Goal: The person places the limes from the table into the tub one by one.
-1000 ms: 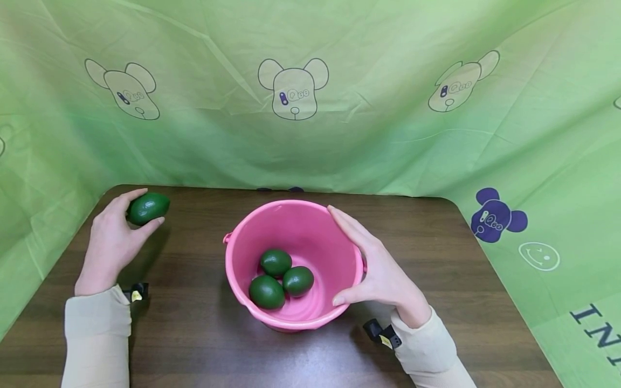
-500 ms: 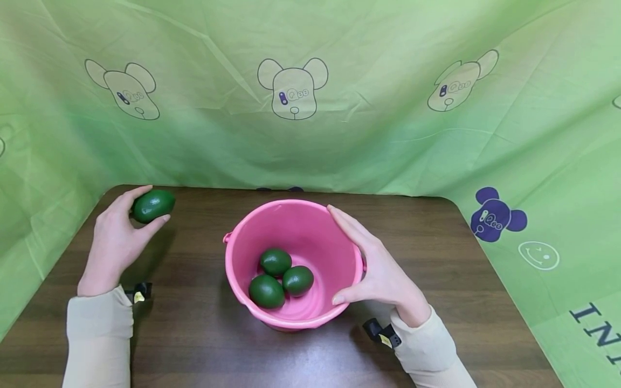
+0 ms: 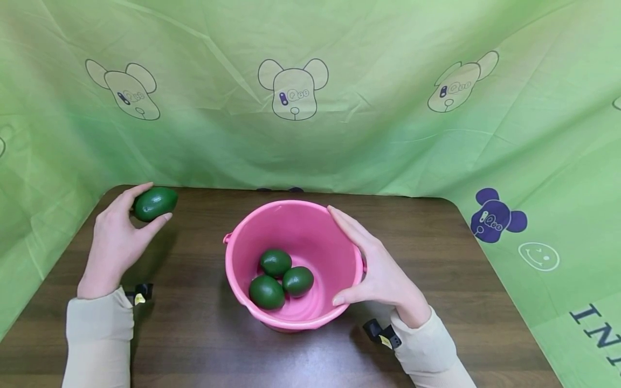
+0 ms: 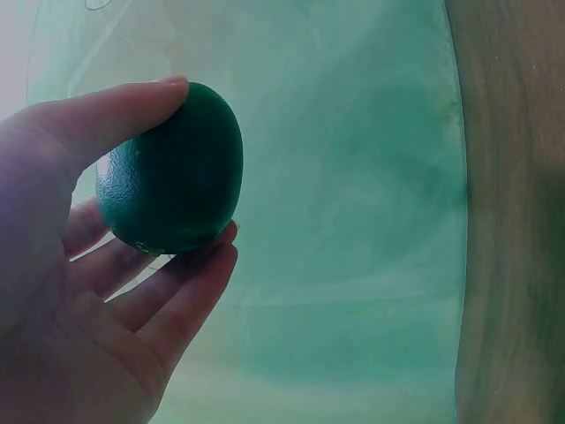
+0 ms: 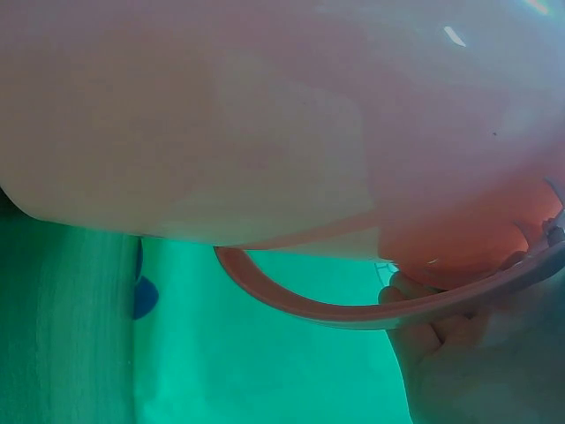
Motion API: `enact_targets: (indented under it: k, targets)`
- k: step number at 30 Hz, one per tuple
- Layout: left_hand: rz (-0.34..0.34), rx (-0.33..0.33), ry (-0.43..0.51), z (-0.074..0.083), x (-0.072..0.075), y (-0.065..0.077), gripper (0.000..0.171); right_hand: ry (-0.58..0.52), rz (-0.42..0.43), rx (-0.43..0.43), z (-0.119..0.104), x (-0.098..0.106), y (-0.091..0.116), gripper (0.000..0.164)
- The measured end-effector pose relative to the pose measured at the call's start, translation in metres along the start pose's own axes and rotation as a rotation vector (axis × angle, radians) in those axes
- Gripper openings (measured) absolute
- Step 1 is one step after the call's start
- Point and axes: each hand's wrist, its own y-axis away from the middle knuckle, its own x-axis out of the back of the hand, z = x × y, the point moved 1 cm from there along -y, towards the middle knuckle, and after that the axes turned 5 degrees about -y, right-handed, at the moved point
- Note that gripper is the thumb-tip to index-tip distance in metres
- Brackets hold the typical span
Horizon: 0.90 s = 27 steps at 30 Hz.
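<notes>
My left hand [image 3: 112, 234] pinches a glossy dark green avocado [image 3: 156, 203] between thumb and fingers, raised over the table's back left corner. In the left wrist view, the thumb lies along one side of this avocado [image 4: 181, 181] and the fingers support the other. A pink bucket [image 3: 310, 223] stands upright at the middle of the table. Inside, three more avocados [image 3: 298, 281] lie together on its bottom. My right hand [image 3: 380, 269] holds the bucket's right side, thumb and fingertips spread along the rim. The right wrist view shows the bucket's curved handle [image 5: 309, 309] crossing in front of the fingers.
The brown wooden table [image 3: 194, 345] has rounded back corners. Green cloth [image 3: 368, 134] printed with bear faces hangs behind it and along both sides. A small black wrist camera [image 3: 383, 333] is at the right cuff, with another [image 3: 140, 294] at the left.
My left hand has moved slightly right and toward the back with the avocado, tilting it a little. The right hand, the bucket and the avocados inside have stayed in place.
</notes>
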Motion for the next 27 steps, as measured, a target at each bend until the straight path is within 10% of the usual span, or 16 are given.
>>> enact_targets:
  k: [27]
  targets:
    - [0.055,-0.058,0.009,0.02,0.003,0.002,0.071,-0.003,0.001,0.002,0.0,0.0,0.0,0.132]
